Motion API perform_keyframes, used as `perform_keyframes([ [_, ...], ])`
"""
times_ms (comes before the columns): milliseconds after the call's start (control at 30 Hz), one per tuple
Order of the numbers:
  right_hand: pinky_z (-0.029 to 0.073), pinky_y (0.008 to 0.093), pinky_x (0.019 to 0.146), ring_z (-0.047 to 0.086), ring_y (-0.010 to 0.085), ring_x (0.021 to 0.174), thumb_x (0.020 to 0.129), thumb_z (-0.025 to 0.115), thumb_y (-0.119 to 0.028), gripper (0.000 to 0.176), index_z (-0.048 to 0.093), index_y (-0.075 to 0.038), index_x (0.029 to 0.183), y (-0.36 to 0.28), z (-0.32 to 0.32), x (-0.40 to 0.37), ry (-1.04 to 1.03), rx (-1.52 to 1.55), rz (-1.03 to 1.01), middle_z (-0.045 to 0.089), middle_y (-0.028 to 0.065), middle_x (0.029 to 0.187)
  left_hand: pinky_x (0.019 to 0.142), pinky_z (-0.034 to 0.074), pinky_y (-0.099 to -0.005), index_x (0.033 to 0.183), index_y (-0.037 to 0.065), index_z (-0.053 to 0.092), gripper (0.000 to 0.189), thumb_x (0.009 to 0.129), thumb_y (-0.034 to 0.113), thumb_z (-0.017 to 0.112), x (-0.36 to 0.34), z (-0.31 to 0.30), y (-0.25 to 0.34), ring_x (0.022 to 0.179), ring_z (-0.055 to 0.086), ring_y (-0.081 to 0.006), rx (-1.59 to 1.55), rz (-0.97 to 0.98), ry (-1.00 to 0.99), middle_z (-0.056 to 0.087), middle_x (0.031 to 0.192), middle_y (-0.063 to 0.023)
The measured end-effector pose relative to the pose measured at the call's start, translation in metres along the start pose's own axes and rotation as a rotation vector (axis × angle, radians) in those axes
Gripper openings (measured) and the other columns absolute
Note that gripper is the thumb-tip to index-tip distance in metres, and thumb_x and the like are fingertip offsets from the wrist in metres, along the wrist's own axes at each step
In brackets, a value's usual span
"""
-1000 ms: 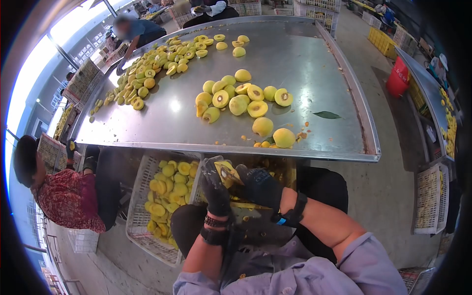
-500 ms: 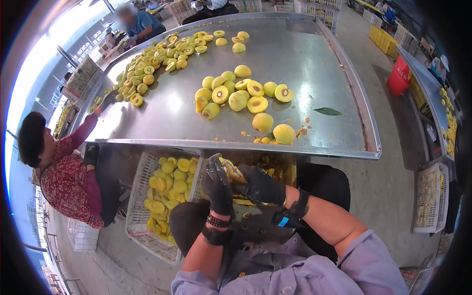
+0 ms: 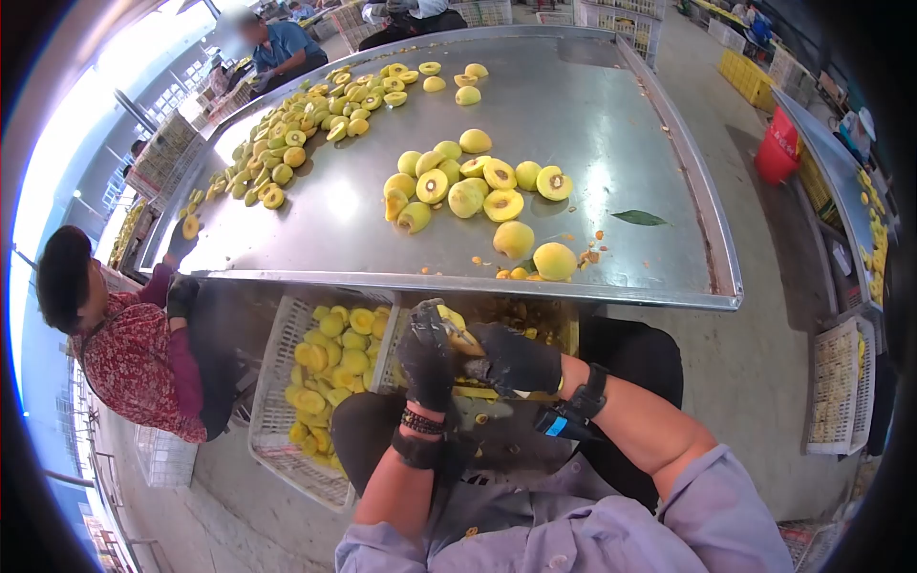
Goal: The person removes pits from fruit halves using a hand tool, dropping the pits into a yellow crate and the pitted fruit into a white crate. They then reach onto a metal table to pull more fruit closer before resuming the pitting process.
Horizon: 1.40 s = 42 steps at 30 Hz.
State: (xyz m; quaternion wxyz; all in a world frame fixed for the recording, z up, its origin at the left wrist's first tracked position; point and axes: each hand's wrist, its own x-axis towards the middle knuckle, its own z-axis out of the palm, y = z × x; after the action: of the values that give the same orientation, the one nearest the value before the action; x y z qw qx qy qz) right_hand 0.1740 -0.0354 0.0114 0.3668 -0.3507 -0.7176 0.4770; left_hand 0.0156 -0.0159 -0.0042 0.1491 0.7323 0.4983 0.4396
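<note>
My left hand (image 3: 425, 355), in a dark glove, is wrapped round a yellow fruit piece (image 3: 449, 317) just below the table's front edge. Close against it, my right hand (image 3: 511, 359), also gloved, is closed on a tool with a tan part (image 3: 465, 343) that meets the fruit; the tool's shape is mostly hidden by the fingers. Above the hands, whole and halved yellow fruits (image 3: 465, 199) lie on the metal table (image 3: 592, 115). Below the hands is a yellow-edged bin (image 3: 570, 329) with dark scraps inside.
Left of my knees, a white crate (image 3: 272, 411) holds yellow fruit halves. A co-worker in a red patterned top (image 3: 143, 368) sits at the left. A larger fruit pile (image 3: 306, 124) lies at the table's far left. A green leaf (image 3: 638, 218) and scraps lie toward the right.
The co-worker's arm at the left has drawn back toward the table's edge, and a fruit half now shows near that hand. My hands stay together, with the fruit and tool slightly shifted.
</note>
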Motion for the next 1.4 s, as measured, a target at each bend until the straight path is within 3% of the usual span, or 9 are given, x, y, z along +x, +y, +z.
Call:
perform_keyframes([
  [267, 0.043, 0.0343, 0.086, 0.056, 0.0215, 0.098, 0.082, 0.056, -0.007, 0.035, 0.051, -0.001, 0.117, -0.02, -0.01, 0.0, -0.139, 0.178, 0.288, 0.06, 0.0164, 0.109, 0.08, 0.046, -0.0339, 0.112, -0.006, 0.055, 0.03, 0.094, 0.014, 0.04, 0.004, 0.002, 0.012, 0.089, 0.059, -0.0253, -0.152, -0.106, 0.05, 0.061, 0.103, -0.0168],
  [500, 0.045, 0.0394, 0.076, 0.06, 0.0307, 0.087, 0.085, 0.057, -0.016, 0.032, 0.053, 0.0, 0.112, 0.002, -0.012, 0.001, -0.218, -0.048, 0.015, 0.061, 0.0189, 0.099, 0.079, 0.045, -0.0413, 0.126, -0.005, 0.045, 0.037, 0.092, 0.007, 0.041, -0.008, 0.01, -0.03, 0.093, 0.057, -0.0345, -0.037, -0.078, -0.082, 0.057, 0.112, -0.0206],
  [700, 0.045, 0.0391, 0.068, 0.058, 0.0294, 0.072, 0.075, 0.061, -0.011, 0.022, 0.056, 0.003, 0.093, 0.022, 0.008, -0.002, 0.181, -0.31, 0.0, 0.06, 0.0214, 0.08, 0.079, 0.045, -0.0407, 0.125, -0.004, 0.046, 0.035, 0.094, 0.009, 0.036, -0.001, 0.008, -0.016, 0.093, 0.056, -0.0342, -0.055, -0.107, -0.071, 0.057, 0.112, -0.0208],
  [900, 0.047, 0.0349, 0.057, 0.06, 0.0196, 0.064, 0.082, 0.06, -0.016, 0.02, 0.057, 0.001, 0.091, 0.038, 0.017, 0.001, -0.001, 0.004, -0.147, 0.058, 0.0143, 0.069, 0.079, 0.045, -0.0397, 0.12, -0.005, 0.05, 0.034, 0.096, 0.014, 0.036, 0.0, 0.009, -0.016, 0.093, 0.058, -0.033, -0.107, -0.12, -0.069, 0.06, 0.107, -0.0204],
  [967, 0.045, 0.028, 0.052, 0.057, 0.0147, 0.058, 0.084, 0.059, -0.017, 0.018, 0.058, -0.001, 0.091, 0.008, 0.008, -0.005, -0.118, 0.355, 0.148, 0.058, 0.0086, 0.067, 0.078, 0.046, -0.0392, 0.117, -0.005, 0.052, 0.034, 0.096, 0.016, 0.037, -0.003, 0.002, 0.0, 0.09, 0.059, -0.0321, -0.227, -0.248, -0.072, 0.062, 0.102, -0.0196],
  [1133, 0.037, 0.0194, 0.042, 0.049, 0.006, 0.046, 0.087, 0.06, -0.022, 0.016, 0.059, -0.006, 0.089, -0.008, 0.013, -0.011, -0.132, 0.9, 0.49, 0.053, -0.0014, 0.063, 0.076, 0.047, -0.0371, 0.114, -0.005, 0.054, 0.035, 0.096, 0.021, 0.04, -0.006, 0.009, -0.022, 0.089, 0.061, -0.0302, -0.275, -0.313, -0.006, 0.063, 0.1, -0.0192],
  [1200, 0.036, 0.0193, 0.042, 0.047, 0.0054, 0.045, 0.088, 0.059, -0.023, 0.017, 0.056, -0.006, 0.089, -0.014, 0.014, -0.011, -0.117, 0.829, 0.383, 0.05, -0.0025, 0.06, 0.076, 0.047, -0.0374, 0.118, -0.006, 0.05, 0.036, 0.095, 0.02, 0.041, -0.003, 0.015, -0.035, 0.089, 0.061, -0.0313, -0.168, -0.132, 0.111, 0.062, 0.104, -0.0195],
  [1300, 0.037, 0.0199, 0.043, 0.046, 0.0047, 0.047, 0.088, 0.058, -0.025, 0.018, 0.054, -0.007, 0.091, -0.019, 0.008, -0.016, -0.078, 0.659, 0.343, 0.05, -0.0026, 0.062, 0.085, 0.046, -0.0392, 0.118, -0.009, 0.048, 0.04, 0.091, 0.021, 0.051, 0.006, -0.003, -0.089, 0.097, 0.057, -0.0334, -0.205, -0.564, 0.115, 0.056, 0.113, -0.0228],
  [1400, 0.046, 0.0298, 0.05, 0.057, 0.0157, 0.054, 0.085, 0.059, -0.024, 0.024, 0.055, -0.005, 0.1, 0.019, 0.005, -0.02, 0.056, 0.365, 0.195, 0.059, 0.0049, 0.068, 0.085, 0.046, -0.0369, 0.12, -0.007, 0.046, 0.043, 0.088, 0.019, 0.057, 0.008, -0.056, -0.174, 0.095, 0.057, -0.0321, 0.178, -0.351, 0.261, 0.057, 0.108, -0.0224],
])
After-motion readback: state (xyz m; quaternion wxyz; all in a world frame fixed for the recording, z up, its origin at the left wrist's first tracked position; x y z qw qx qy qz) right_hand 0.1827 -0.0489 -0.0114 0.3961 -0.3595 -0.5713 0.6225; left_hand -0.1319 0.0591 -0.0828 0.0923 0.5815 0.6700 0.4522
